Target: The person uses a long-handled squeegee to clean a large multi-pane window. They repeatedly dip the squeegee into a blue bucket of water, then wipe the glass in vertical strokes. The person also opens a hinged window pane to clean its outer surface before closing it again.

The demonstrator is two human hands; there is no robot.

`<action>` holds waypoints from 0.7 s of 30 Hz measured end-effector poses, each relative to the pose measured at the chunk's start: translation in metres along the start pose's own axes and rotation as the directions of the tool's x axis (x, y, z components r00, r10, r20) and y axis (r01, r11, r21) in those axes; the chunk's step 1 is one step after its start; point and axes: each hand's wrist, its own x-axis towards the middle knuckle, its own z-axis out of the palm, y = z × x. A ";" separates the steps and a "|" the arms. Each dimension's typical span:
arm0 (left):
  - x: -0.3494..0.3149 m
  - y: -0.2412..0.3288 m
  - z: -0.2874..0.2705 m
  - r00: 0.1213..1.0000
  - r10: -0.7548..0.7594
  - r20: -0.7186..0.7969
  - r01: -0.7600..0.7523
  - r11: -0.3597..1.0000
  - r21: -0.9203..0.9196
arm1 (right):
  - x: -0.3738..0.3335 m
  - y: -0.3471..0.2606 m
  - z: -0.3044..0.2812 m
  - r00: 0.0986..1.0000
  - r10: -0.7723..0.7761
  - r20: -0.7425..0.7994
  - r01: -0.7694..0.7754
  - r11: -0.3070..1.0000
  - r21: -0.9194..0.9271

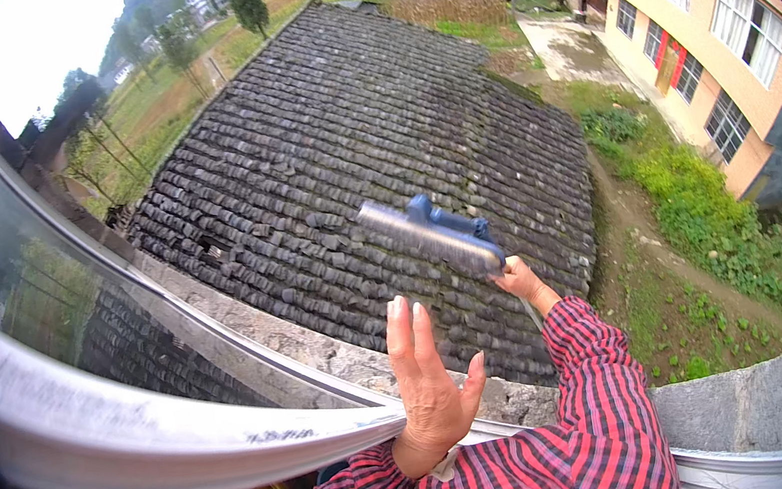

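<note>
We see right hand [520,278] gripping squeegee [430,237], blade running up-left, probably off glass; left hand [429,381] open, nearer window frame [189,447].

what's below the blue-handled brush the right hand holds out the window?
Under the blue-handled brush with pale bristles, held by the right hand, lies a dark grey tiled roof. The brush and hand cover a patch of tiles; a grey concrete ledge hides the roof's near edge.

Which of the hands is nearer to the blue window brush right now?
Right. The right hand grips the blue window brush at its lower end, out past the sill. The left hand is open, below it, against the white window frame.
</note>
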 end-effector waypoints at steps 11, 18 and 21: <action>0.011 -0.012 0.014 0.991 -0.125 -0.041 0.131 0.965 0.227 | -0.025 -0.023 0.005 0.934 0.066 0.351 -0.060 0.998 -0.029; 0.017 -0.019 0.014 0.992 -0.018 -0.124 0.037 0.988 0.149 | -0.027 -0.039 0.029 0.916 0.002 0.401 0.021 0.998 -0.052; 0.017 -0.021 0.015 0.986 0.030 -0.163 -0.001 0.985 0.174 | -0.027 -0.043 0.033 0.919 -0.018 0.393 0.045 0.997 -0.060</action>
